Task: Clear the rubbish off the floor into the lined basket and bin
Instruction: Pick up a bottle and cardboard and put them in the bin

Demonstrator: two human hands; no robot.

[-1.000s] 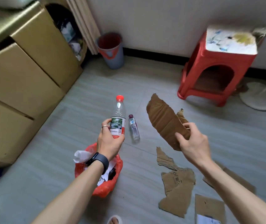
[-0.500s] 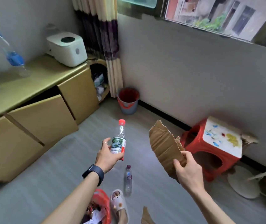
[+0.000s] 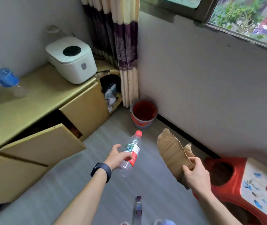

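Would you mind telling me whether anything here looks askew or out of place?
The lower cabinet door hangs tilted, swung out from its frame. A small bottle lies on the floor near the bottom edge. The right hand grips torn cardboard.

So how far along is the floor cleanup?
Done: nothing visible in the red-lined bin yet. In hand: left hand holds the red-capped bottle, right hand pinches torn cardboard, both short of the bin. Left: binning those, plus the small purple-capped bottle on the floor.
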